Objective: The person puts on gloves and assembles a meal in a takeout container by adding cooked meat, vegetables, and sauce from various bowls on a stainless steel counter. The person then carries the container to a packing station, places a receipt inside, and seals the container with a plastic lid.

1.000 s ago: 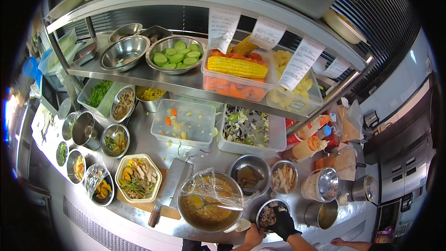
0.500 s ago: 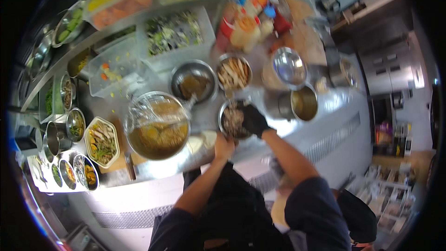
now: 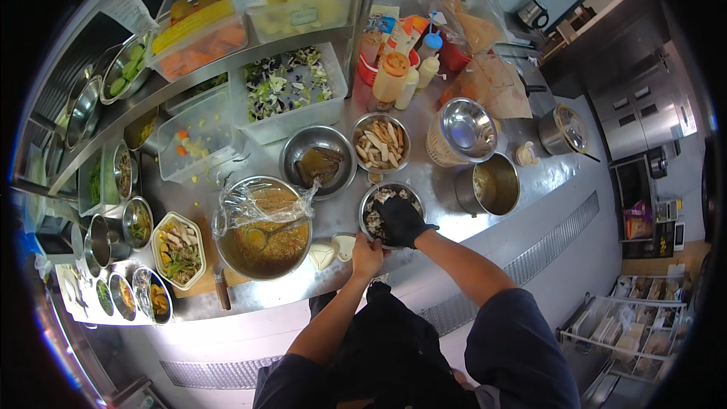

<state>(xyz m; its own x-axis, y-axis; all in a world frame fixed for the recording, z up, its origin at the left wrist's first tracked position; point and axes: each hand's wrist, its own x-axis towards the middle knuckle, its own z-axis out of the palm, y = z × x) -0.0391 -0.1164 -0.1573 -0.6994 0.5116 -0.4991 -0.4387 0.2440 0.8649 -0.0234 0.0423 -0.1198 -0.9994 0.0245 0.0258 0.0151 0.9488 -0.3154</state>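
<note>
A steel bowl [image 3: 421, 201] of chopped, greyish-brown food [image 3: 376, 217], perhaps meat, sits near the front edge of the counter. Bare and curled, my left hand [image 3: 367, 255] grips the bowl's near rim. My right hand [image 3: 403, 220] wears a black glove and reaches down into the bowl, onto the food. Its fingertips are hidden, so what they hold does not show. Just behind stands a bowl of pale cut strips [image 3: 381, 144]. To the left is a large bowl of brown sauce [image 3: 261, 246] with a ladle in it, partly covered by plastic film [image 3: 254, 204].
A steel pot [image 3: 496, 185] and a basket with bowls [image 3: 466, 130] stand right. Squeeze bottles [image 3: 413, 83] are at the back. A takeaway tray of salad [image 3: 179, 251] and a knife handle [image 3: 221, 288] lie left. A shelf with tubs [image 3: 299, 19] overhangs the rear left.
My gloved right hand has moved from the bowl's right side toward its middle. My left hand stays at the rim. Another person's dark sleeve at the lower right is gone; the view has shifted slightly.
</note>
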